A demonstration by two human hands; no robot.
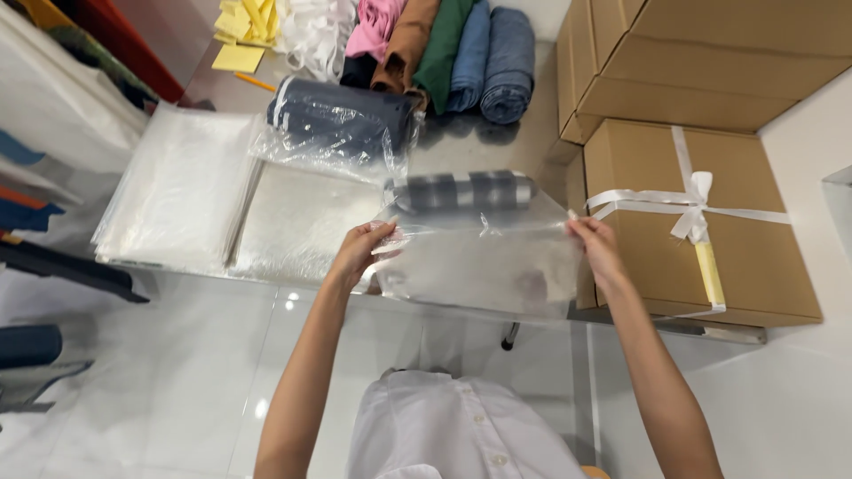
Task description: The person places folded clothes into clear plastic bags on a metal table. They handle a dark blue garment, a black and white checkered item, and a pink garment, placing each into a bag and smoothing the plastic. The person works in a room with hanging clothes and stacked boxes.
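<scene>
A clear plastic bag (484,266) hangs stretched between my two hands above the table's front edge. My left hand (362,248) pinches its upper left corner, and my right hand (596,246) pinches the upper right corner. Just behind the bag's top lies a rolled grey and white checked cloth (461,192) on the table. Further back, a dark navy rolled cloth (342,113) sits inside another clear bag.
Two stacks of flat clear bags (182,191) lie on the table at left. Rolled cloths in pink, brown, green and blue (444,49) line the back. Cardboard boxes (754,239) stand at right, one tied with white ribbon. Yellow paper slips (238,35) lie at back left.
</scene>
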